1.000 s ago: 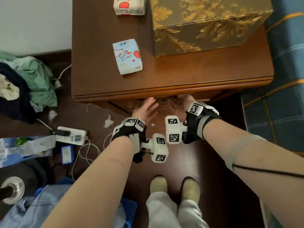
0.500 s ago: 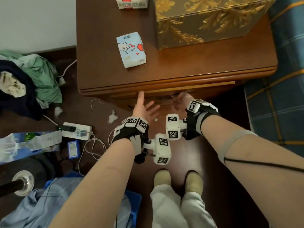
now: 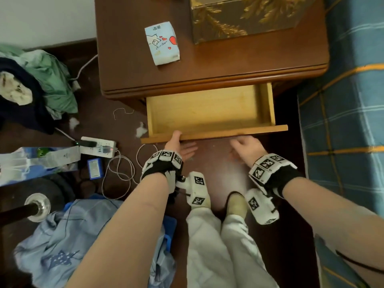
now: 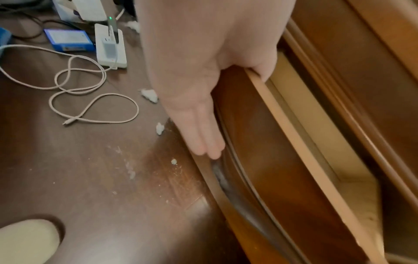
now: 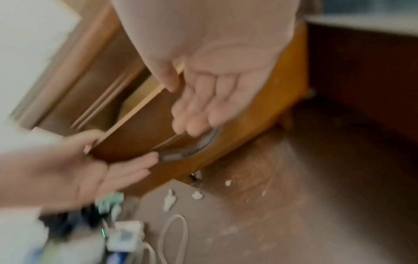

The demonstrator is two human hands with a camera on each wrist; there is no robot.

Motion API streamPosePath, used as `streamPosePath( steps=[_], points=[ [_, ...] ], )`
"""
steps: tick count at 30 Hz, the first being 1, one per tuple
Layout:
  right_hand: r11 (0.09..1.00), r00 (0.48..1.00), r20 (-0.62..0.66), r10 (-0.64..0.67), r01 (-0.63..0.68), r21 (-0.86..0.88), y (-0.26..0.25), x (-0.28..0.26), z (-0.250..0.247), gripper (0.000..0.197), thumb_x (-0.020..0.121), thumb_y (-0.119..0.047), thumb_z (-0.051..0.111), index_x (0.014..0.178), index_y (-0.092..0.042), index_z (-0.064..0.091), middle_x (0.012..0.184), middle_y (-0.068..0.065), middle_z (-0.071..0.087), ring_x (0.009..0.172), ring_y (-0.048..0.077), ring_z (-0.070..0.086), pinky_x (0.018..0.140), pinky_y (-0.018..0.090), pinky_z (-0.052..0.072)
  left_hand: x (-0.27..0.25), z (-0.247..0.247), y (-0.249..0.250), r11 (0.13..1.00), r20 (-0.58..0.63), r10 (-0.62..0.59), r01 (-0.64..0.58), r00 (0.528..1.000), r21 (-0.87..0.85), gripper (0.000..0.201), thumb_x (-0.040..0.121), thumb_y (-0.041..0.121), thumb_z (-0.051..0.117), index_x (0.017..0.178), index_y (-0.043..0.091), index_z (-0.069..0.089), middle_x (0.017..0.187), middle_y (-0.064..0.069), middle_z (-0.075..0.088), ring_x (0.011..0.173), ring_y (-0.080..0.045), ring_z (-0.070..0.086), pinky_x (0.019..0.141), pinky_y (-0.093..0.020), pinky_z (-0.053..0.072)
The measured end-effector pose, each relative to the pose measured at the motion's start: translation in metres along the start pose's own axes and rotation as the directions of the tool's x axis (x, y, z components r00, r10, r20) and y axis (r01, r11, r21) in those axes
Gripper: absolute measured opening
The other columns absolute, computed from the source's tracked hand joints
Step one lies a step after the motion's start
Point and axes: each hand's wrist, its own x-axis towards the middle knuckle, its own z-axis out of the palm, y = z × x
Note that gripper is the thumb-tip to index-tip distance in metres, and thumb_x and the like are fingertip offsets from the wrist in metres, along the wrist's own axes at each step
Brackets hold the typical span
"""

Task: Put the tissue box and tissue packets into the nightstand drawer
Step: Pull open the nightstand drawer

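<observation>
Now my left hand point(image 3: 176, 145) hooks its thumb over the drawer point(image 3: 207, 113) front while its fingers point(image 4: 203, 141) lie straight and together against the panel; my right hand point(image 3: 247, 148) hangs just off it, fingers relaxed, holding nothing. Tissue packet point(image 3: 162, 43) and gold tissue box point(image 3: 239, 17) sit on the nightstand point(image 3: 259, 59) beyond my fingers. Risk: the box looks bulky for the drawer and could jam; floor cables point(image 3: 120, 169) lie left of my fingers

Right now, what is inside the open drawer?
The pulled-out part of the drawer shows only its bare wooden bottom. Its back part is hidden under the nightstand top, so I cannot say what lies there. The tissue packet is on that top.
</observation>
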Motion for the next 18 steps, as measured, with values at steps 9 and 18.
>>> streamPosePath(
  steps=[9,18],
  points=[
    [0.594,0.940,0.004,-0.341,0.219,-0.774,0.008,0.009,-0.028,0.052,0.090,-0.022,0.048,0.139,-0.010,0.035,0.140,0.016,0.048,0.132,0.032,0.037,0.114,0.042,0.025,-0.031,-0.020,-0.010,0.190,0.027,0.738,-0.247,0.674,0.950,0.029,0.095,0.035,0.041,0.094,0.009,0.054,0.101,-0.013,0.061,0.103,-0.031,0.057,0.079,-0.036,0.041],
    [0.661,0.945,-0.092,-0.314,0.149,-0.735,0.013,-0.008,-0.012,0.044,0.087,-0.016,0.047,0.130,-0.007,0.041,0.134,0.017,0.051,0.128,0.033,0.040,0.115,0.041,0.024,-0.022,-0.018,-0.019,-0.300,0.376,0.523,-0.248,0.765,0.921,0.050,0.090,0.007,0.041,0.139,0.017,0.041,0.143,-0.008,0.046,0.136,-0.027,0.036,0.118,-0.041,0.019]
  ],
)
